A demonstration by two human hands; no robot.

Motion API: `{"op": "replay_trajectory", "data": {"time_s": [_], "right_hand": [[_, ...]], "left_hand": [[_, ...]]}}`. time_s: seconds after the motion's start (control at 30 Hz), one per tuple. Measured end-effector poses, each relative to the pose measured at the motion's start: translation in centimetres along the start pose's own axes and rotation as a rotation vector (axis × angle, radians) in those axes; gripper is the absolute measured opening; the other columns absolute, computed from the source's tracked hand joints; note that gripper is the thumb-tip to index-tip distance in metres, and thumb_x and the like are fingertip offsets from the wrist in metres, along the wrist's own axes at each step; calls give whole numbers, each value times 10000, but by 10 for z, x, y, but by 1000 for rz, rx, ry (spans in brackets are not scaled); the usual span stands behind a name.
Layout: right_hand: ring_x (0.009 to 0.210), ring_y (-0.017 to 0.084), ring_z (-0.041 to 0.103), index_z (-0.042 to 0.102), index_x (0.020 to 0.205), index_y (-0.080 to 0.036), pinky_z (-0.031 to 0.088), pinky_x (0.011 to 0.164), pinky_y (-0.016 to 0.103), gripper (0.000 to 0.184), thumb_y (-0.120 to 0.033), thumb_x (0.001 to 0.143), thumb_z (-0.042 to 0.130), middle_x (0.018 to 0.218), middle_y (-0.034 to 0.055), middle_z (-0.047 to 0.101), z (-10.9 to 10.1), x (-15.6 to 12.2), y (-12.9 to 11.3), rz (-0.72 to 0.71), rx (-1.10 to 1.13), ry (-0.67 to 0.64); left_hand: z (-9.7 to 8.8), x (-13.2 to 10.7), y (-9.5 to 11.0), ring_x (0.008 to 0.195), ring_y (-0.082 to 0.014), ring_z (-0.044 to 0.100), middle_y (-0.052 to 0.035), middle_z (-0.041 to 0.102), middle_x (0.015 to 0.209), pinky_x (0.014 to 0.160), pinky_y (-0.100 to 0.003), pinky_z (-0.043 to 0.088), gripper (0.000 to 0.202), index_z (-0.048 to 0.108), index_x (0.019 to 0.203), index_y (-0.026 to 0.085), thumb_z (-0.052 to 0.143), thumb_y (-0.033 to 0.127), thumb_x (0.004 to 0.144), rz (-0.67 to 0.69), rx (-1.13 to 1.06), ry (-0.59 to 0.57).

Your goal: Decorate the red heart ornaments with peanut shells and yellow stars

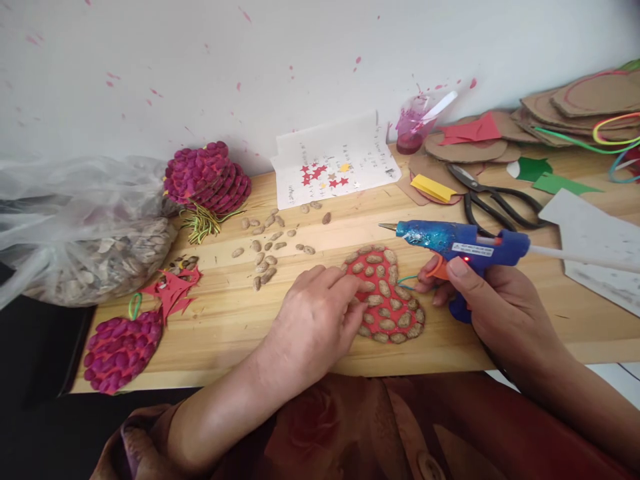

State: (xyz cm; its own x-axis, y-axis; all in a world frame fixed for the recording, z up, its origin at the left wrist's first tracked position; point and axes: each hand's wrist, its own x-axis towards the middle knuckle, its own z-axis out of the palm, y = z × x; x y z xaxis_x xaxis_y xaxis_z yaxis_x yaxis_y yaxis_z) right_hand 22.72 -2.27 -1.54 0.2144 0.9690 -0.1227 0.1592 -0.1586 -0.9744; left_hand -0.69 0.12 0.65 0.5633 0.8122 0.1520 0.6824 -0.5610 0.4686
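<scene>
A red heart-shaped piece [376, 275] covered with brown peanuts lies on the table. My left hand [320, 317] rests on its left side, with fingers curled and thumb close to the index finger. What lies between those fingertips is hidden. In my right hand [505, 307] is a blue hot glue gun [437, 233], held above the heart's right side. Its metal nozzle points left, a white glue stick [575, 253] sticks out behind, and a small red light glows. Loose peanuts [269, 275] lie beyond my left hand. A blue-green loop [407, 281] shows at the heart's right edge.
At left are a plastic bag of shells [110, 260], a magenta-covered piece [123, 353], red scraps [175, 290] and stacked magenta pieces [207, 177]. Paper with stars [335, 153] lies at the back. Black-handled scissors [495, 197], cardboard [600, 93] and a pink-stained cup [413, 130] stand right.
</scene>
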Motion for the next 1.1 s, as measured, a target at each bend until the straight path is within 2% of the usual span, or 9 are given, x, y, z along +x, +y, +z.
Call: {"op": "replay_trajectory", "data": {"time_s": [0.17,0.43,0.63,0.77,0.87,0.97,1.1], "right_hand": [[624,171,636,730,832,-249,486,572,290,372,-611,866,648,745,19,750,0,1,2,-7,-2,-6],[601,168,623,719,822,-249,460,537,291,350,-589,871,651,751,16,753,1,0,-3,0,-22,3],[625,185,636,729,815,-262,484,572,308,338,-585,877,649,754,15,753,-1,0,-1,-9,-26,0],[629,191,638,727,801,-270,496,600,315,338,-581,893,633,729,14,749,-3,1,2,-16,-46,-2],[629,199,633,727,794,-267,501,604,331,355,-596,886,630,754,26,750,-3,1,2,-5,-55,-3],[643,224,640,733,766,-273,520,614,367,382,-627,866,628,777,44,751,-2,1,2,11,-72,14],[642,280,656,724,688,-325,554,590,435,353,-632,839,638,725,53,741,-4,-1,1,22,-152,53]], "left_hand": [[-4,-2,-2,824,-187,589,-30,643,865,746,-329,467,110,697,959,194,612,152,901,-45,-36,-40],[7,4,3,814,-199,590,-54,656,888,749,-350,483,88,671,916,167,591,202,932,41,41,-86],[11,2,4,851,-201,609,-44,666,873,774,-348,499,101,675,923,188,584,222,952,28,11,-85],[-7,-1,-2,779,-158,611,-21,668,830,729,-296,494,63,706,937,203,649,224,920,-19,-76,40],[-27,-6,-19,712,-131,597,3,635,754,699,-267,481,70,721,936,196,673,190,885,-122,-26,163],[-41,-15,-41,681,-123,581,23,590,697,684,-256,462,90,727,926,191,670,168,860,-218,81,204],[-52,-28,-64,662,-124,578,24,586,687,653,-249,444,86,741,905,194,684,205,841,-341,119,248]]}}
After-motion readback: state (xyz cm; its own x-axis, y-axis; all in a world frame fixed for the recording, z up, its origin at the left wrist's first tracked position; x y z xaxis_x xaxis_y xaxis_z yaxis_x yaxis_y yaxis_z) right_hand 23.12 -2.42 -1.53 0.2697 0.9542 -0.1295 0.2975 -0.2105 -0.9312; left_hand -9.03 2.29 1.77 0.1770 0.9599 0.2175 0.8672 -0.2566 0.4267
